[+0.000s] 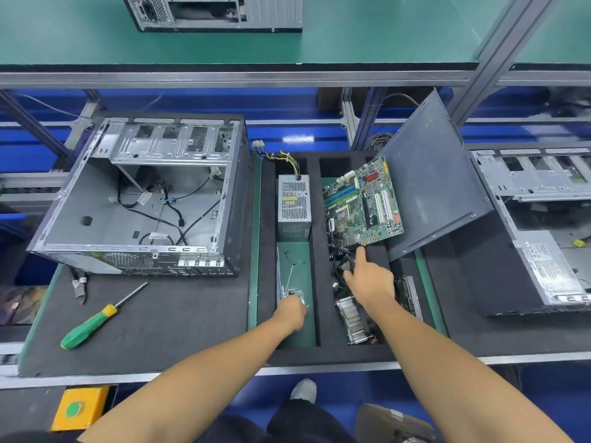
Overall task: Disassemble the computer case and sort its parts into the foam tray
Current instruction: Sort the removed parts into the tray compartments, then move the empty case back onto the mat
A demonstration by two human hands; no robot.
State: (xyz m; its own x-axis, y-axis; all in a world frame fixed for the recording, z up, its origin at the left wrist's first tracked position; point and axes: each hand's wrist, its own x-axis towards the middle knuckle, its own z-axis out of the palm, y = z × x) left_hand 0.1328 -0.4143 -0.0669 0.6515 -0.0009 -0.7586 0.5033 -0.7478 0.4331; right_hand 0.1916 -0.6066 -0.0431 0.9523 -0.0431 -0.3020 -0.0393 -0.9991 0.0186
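The open computer case (140, 199) lies on its side at the left, with loose black cables inside. The black foam tray (315, 251) sits beside it. In its left slot stands the power supply (293, 206); nearer me my left hand (291, 311) grips a small clear bag of screws (291, 294). In the middle slot the green motherboard (364, 203) leans tilted against the grey side panel (431, 180). My right hand (367, 279) touches the motherboard's lower edge with its forefinger, other fingers curled. A finned heatsink (351, 318) lies below that hand.
A green-handled screwdriver (96, 321) and pliers (79, 286) lie on the dark mat left of the tray. Another opened case (543, 225) stands at the right. A third case (217, 11) sits on the upper shelf. A yellow button box (80, 407) is at the bench's front.
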